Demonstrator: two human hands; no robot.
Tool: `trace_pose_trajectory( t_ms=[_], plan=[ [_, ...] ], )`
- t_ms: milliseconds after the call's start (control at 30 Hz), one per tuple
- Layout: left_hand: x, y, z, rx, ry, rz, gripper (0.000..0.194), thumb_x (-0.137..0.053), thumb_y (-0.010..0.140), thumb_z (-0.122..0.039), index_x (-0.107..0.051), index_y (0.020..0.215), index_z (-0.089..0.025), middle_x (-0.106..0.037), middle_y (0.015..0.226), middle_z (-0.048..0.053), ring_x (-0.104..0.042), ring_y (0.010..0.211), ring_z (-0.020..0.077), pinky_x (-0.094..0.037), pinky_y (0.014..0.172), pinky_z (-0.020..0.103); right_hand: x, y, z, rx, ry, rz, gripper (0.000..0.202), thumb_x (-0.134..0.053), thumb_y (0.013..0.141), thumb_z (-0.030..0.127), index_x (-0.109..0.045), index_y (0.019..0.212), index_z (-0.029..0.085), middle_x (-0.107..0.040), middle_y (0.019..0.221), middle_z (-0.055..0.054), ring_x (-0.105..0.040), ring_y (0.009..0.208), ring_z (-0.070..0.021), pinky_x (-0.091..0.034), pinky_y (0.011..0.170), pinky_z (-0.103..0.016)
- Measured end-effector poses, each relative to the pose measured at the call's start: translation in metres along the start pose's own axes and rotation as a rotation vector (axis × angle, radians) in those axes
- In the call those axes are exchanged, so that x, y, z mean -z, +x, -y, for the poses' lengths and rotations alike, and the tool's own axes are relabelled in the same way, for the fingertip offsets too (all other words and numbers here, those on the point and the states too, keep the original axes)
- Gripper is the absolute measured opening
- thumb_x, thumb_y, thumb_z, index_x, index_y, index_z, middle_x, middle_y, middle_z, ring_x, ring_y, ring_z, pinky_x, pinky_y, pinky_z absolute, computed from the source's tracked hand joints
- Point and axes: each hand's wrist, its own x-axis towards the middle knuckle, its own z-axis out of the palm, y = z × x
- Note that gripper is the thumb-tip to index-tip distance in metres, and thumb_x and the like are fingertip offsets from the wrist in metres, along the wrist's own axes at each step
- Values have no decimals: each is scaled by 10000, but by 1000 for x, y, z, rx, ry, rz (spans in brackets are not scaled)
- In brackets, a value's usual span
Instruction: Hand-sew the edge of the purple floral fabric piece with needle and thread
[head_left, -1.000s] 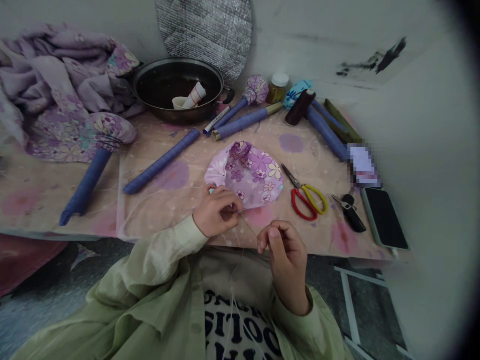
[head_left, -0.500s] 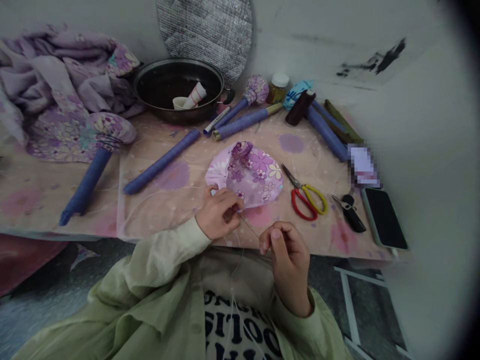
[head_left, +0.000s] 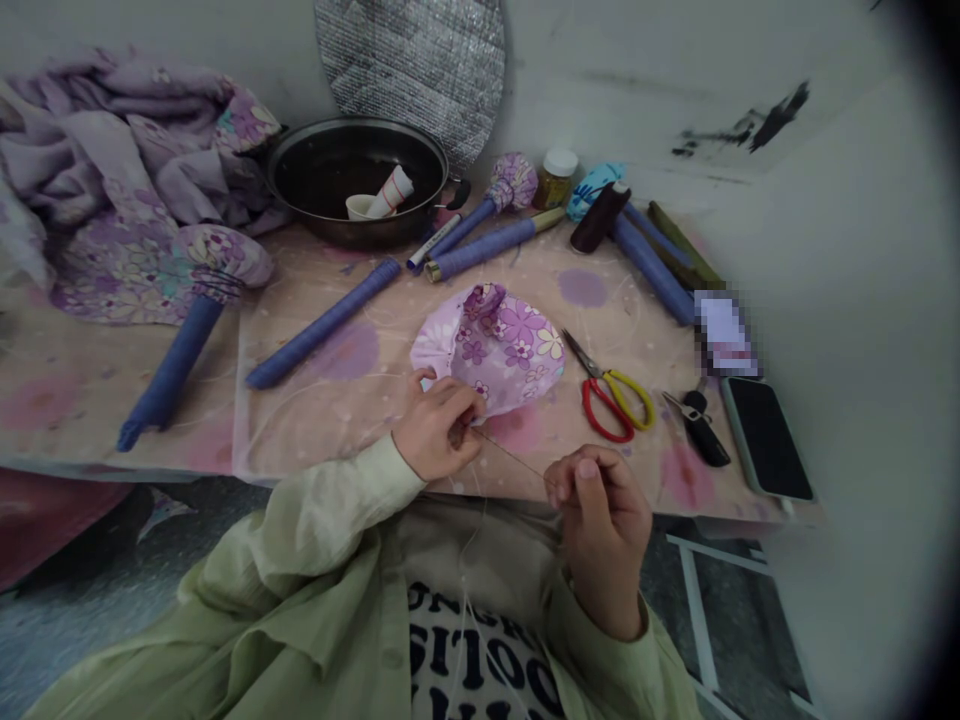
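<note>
A purple flowered cloth piece (head_left: 517,350), gathered along its edge, lies on the table in front of me. My left hand (head_left: 439,428) pinches its near edge, with the fingers closed on the fabric. A thin dark thread (head_left: 514,457) runs taut from that edge to my right hand (head_left: 600,510). The right fingers are pinched on the thread; whether a needle is between them is too small to tell. Beside the cloth, on its right, lie scissors (head_left: 609,390) with red and yellow handles. Loose pale strands hang down over my shirt.
Thread snips (head_left: 697,425) and a phone (head_left: 769,435) lie at the right. Blue-wrapped sticks (head_left: 326,325) are spread across the table (head_left: 300,430). At the back stand a black wok (head_left: 360,235), a jar (head_left: 556,178) and a dark thread spool (head_left: 600,217). Crumpled purple cloth (head_left: 97,180) is heaped at left.
My right hand has moved to the right, away from the cloth, and the stretch of thread between the hands is longer. My left hand and the cloth stay in place.
</note>
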Motion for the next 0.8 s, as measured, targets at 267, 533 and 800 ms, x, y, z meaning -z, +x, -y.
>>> trace_pose_trajectory(
  t_ms=[267, 533, 800],
  plan=[
    [-1, -1, 1, -29, 53, -57, 170, -451, 565, -154, -415, 727, -194, -515, 630, -30, -534, 686, 179, -295, 869, 434, 1, 2, 4, 18, 24, -38, 161, -529, 942, 228, -567, 791, 188, -477, 570, 58, -453, 535, -78, -349, 515, -253],
    [-1, -1, 2, -19, 69, -63, 174, -460, 559, -158, -422, 724, -193, -521, 619, -35, -521, 652, 171, -304, 870, 446, 3, 3, 6, 66, 32, -80, 158, -527, 936, 198, -573, 786, 178, -466, 567, 56, -444, 536, -80, -347, 531, -258],
    [-1, -1, 3, -6, 90, -89, 181, -453, 538, -166, -405, 708, -203, -513, 596, -32, -514, 625, 179, -328, 855, 444, 1, 5, 12, 104, 65, -126, 168, -530, 925, 181, -573, 762, 178, -428, 549, 63, -411, 510, -75, -327, 512, -249]
  ],
)
